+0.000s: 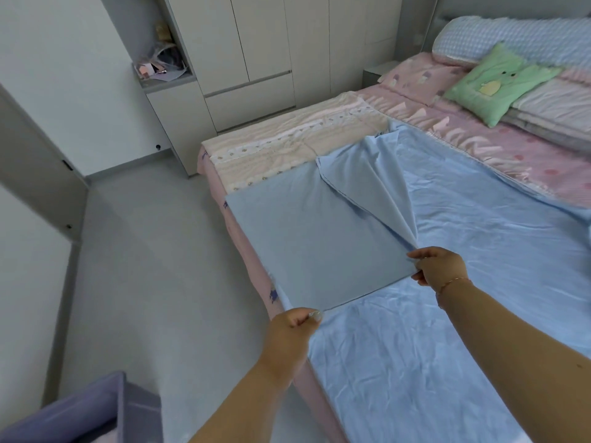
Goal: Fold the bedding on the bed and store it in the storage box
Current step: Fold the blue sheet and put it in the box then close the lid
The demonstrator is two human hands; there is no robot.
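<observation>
Sheet (415,251) on bed (287,139); pillows (499,84) behind; storage box (80,410) on floor, left.

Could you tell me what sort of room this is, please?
Most likely a home bedroom: a bed with a pink patterned cover, a square green cushion by the headboard, and tall pale built-in wardrobes along the far wall.

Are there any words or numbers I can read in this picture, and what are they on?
None: no words, numbers or labels can be read anywhere.
Green cushion: a cartoon picture, no letters to make out.
Pink bed sheet: only printed shapes; the dark purple marks on its side edge are too small and blurred to tell.
Papers on the shelf: too blurred to read.
Blue sheet, held by left hand and right hand: plain.
</observation>
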